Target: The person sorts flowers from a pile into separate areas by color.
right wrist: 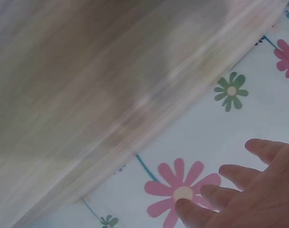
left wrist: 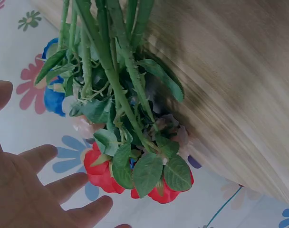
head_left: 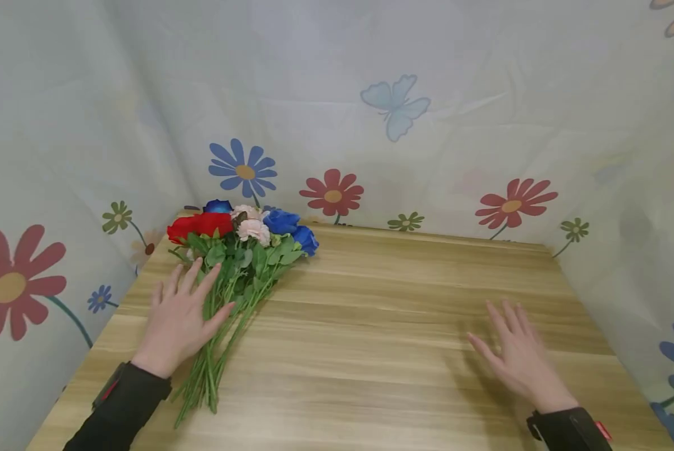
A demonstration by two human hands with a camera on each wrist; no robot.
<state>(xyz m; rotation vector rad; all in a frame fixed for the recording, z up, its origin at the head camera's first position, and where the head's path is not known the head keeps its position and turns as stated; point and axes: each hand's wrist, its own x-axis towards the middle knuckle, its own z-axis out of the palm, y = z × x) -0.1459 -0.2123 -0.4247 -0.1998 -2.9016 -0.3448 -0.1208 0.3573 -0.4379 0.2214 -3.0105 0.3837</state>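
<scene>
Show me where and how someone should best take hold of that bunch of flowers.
Probably by the bare stems, below the leaves, where they draw into a narrow bundle. The left hand could come from above on the near side: the bunch lies on the table, stems toward the camera, wide blooms at the far end.

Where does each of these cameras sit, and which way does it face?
Head: worn on the person's head, facing forward and down at the table, flower bunch and backdrop; left hand, right hand and dark sleeves show.
Left wrist: worn on that wrist, facing the flower bunch; part of the left hand shows at the left edge.
Right wrist: worn on that wrist, facing table and backdrop; part of the right hand shows at lower right.
Shared: head and left wrist both show the flower bunch and left hand.
</scene>
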